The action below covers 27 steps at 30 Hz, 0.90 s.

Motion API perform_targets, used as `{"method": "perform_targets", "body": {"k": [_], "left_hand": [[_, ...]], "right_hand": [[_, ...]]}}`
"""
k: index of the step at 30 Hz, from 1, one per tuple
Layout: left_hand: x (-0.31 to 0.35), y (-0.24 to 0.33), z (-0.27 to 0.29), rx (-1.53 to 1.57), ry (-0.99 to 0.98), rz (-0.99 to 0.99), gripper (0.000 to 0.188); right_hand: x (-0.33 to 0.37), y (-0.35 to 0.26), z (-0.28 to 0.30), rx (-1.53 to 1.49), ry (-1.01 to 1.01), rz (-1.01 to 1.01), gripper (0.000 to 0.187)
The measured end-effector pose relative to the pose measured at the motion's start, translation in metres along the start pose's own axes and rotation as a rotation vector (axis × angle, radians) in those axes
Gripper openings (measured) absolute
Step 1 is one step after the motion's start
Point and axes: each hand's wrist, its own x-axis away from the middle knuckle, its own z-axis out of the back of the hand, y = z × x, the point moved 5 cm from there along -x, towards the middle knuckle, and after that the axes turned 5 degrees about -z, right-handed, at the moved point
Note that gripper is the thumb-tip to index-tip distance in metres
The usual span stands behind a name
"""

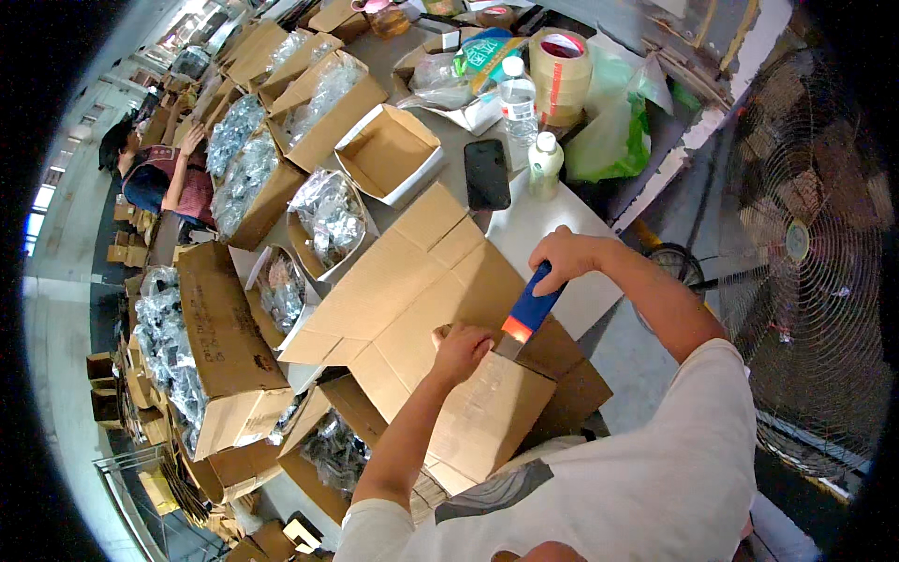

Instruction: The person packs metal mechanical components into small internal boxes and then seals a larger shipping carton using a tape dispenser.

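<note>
My right hand (565, 259) is closed round the blue and red handle of a flat-bladed scraper (535, 304). Its short metal blade points down and meets the upper edge of an open cardboard box (492, 412) in front of me. At that same edge, left of the blade, my left hand (459, 352) curls its fingers over the cardboard and grips it. The box's long flaps (403, 272) spread out flat towards the far side. What lies inside the box cannot be made out.
A phone (488, 175), two bottles (518, 100) and large tape rolls (560, 78) stand beyond the box. Boxes of plastic-wrapped parts (330, 220) crowd the left. A big fan (796, 241) stands at the right. Another person (169, 178) works at the far left.
</note>
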Motion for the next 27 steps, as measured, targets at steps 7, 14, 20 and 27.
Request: {"method": "perform_targets", "body": {"k": [7,14,20,27], "left_hand": [[-0.001,0.025,0.016,-0.085,0.062,-0.020,0.014],[0.005,0.072,-0.006,-0.387,-0.116,-0.151,0.036],[-0.012,0.096,-0.016,-0.458,-0.238,-0.062,0.057],[-0.014,0.109,-0.021,-0.506,-0.165,-0.027,0.079]], "right_hand": [[-0.018,0.045,0.002,0.141,-0.046,-0.091,0.049],[-0.032,-0.036,-0.069,0.487,0.056,-0.017,0.042],[-0.009,-0.074,-0.058,0.549,0.169,-0.162,0.036],[-0.003,-0.083,-0.056,0.620,0.216,-0.207,0.027]]}}
